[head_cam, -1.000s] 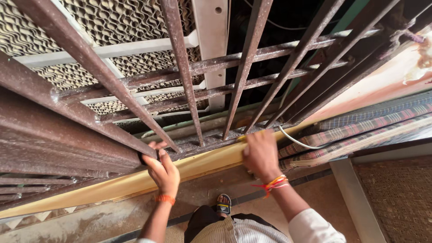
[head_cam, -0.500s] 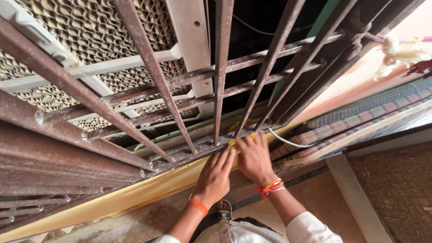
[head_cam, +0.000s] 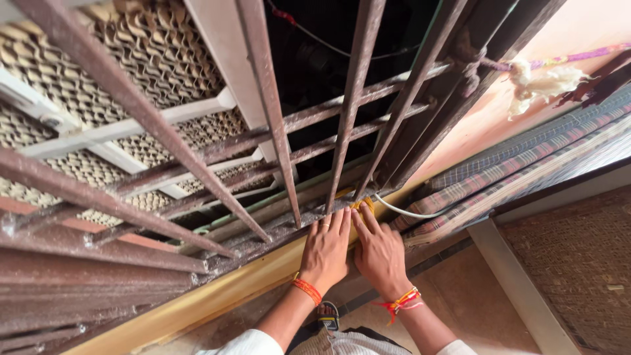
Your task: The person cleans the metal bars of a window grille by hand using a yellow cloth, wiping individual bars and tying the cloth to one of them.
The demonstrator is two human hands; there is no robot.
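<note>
Wiping step, by the look of it: both hands side by side at the foot of the grille (head_cam: 289, 164). Left hand (head_cam: 327, 253) lies flat and open on the sill (head_cam: 250, 279). Right hand (head_cam: 380, 253) presses a yellow cloth (head_cam: 363, 204) against the bottom rail, fingers extended, no closed grip. Next move likely needs the cloth worked between the bars.

Behind the rusty window grille (head_cam: 276, 131) on the far left sits a honeycomb cooler pad (head_cam: 79, 79) in a white frame (head_cam: 217, 59). Folded checked cloth (head_cam: 499, 177) lies right, a woven mat (head_cam: 578, 269) near right.
</note>
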